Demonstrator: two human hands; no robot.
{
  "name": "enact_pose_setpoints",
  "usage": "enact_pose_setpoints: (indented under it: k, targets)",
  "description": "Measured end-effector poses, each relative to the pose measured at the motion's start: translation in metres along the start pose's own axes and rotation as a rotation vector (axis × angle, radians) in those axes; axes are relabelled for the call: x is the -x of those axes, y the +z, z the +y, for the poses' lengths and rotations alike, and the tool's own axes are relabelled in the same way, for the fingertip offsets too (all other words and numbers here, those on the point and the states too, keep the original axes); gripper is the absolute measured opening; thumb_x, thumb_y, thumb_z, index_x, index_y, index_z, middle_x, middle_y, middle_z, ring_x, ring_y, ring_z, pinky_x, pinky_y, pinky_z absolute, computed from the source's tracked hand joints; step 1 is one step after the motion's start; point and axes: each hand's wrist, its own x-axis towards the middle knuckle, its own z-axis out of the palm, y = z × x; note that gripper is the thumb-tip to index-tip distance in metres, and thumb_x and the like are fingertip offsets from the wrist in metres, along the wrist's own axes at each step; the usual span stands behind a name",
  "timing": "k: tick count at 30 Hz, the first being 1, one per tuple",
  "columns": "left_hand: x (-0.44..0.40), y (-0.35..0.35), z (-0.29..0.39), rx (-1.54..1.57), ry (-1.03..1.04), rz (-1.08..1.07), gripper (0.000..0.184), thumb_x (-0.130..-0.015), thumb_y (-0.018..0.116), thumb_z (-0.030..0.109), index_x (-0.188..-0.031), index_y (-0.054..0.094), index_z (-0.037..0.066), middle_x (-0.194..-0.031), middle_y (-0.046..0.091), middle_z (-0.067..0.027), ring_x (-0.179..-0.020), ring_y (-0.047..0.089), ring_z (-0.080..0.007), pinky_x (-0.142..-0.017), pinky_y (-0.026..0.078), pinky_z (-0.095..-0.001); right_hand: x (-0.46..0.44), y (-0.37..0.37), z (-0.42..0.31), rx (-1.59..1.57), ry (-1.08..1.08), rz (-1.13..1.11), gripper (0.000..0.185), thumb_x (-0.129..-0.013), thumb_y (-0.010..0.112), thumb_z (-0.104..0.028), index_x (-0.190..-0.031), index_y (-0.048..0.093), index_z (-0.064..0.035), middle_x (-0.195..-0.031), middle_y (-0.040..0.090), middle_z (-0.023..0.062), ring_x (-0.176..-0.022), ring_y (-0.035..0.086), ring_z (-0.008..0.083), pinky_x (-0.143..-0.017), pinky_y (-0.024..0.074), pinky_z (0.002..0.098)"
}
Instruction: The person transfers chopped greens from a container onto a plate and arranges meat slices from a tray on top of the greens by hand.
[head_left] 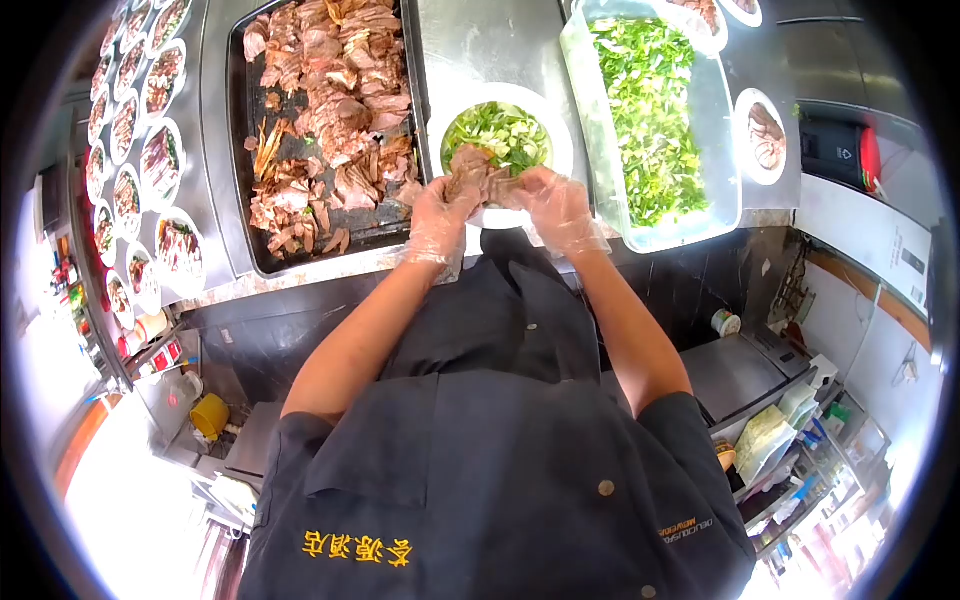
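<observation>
Both my hands wear clear plastic gloves and meet over the near side of a white bowl (560, 125) of chopped greens (500, 130). Between them are slices of cooked meat (468, 180). My left hand (440, 215) is closed on the meat at the bowl's left edge. My right hand (560, 205) pinches the other end of the meat at the right edge. To the left lies a black tray (350, 225) heaped with sliced meat (335, 105). On the right stands a clear plastic tub (690, 232) of chopped greens (650, 130).
Several filled bowls (180, 250) line the counter's left end. A bowl of meat (762, 138) sits right of the tub. The counter's front edge (300, 275) runs just before my body. Below right is a shelf with packages (765, 440); a yellow bucket (210, 415) is low on the left.
</observation>
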Motion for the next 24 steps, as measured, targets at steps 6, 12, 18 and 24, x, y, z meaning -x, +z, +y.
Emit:
enact_pose_setpoints:
  k: [6,12,18,24]
  targets:
    - [0.007,0.006,0.002,-0.436,0.132,0.125,0.047,-0.1,0.081,0.023,-0.133,0.069,-0.008,-0.115,0.079,-0.0153,-0.101,0.073,-0.0187,-0.091,0.058,-0.0345,-0.001,0.004,0.016,-0.074,-0.125,0.084,0.02,-0.097,0.076,-0.016,-0.112,0.08,-0.003,-0.107,0.082,0.0188,-0.099,0.08,0.0342,-0.089,0.0628,0.0424]
    - [-0.003,0.013,-0.014,-0.259,0.139,0.069,0.047,-0.101,0.081,0.025,-0.134,0.069,-0.007,-0.117,0.079,-0.0149,-0.104,0.073,-0.0193,-0.092,0.058,-0.0341,-0.007,0.004,0.019,-0.057,-0.308,0.115,0.018,-0.098,0.075,-0.015,-0.11,0.081,-0.0037,-0.106,0.082,0.0178,-0.098,0.078,0.0376,-0.089,0.0626,0.0424]
    - [0.005,0.017,-0.014,-0.336,0.163,0.16,0.047,-0.1,0.082,0.029,-0.133,0.07,-0.002,-0.119,0.08,-0.0195,-0.109,0.076,-0.025,-0.099,0.058,-0.0383,-0.009,0.006,0.037,-0.047,-0.275,0.075,0.023,-0.1,0.072,-0.015,-0.117,0.082,-0.0035,-0.111,0.082,0.0188,-0.103,0.079,0.0351,-0.094,0.0617,0.0415]
    - [0.005,0.025,-0.017,-0.354,0.224,0.166,0.046,-0.1,0.082,0.028,-0.133,0.07,-0.002,-0.12,0.079,-0.0212,-0.111,0.077,-0.0295,-0.1,0.057,-0.0408,-0.006,0.001,0.026,-0.018,-0.187,0.045,0.023,-0.1,0.069,-0.014,-0.118,0.082,-0.005,-0.114,0.082,0.0186,-0.106,0.078,0.0355,-0.096,0.0609,0.0418]
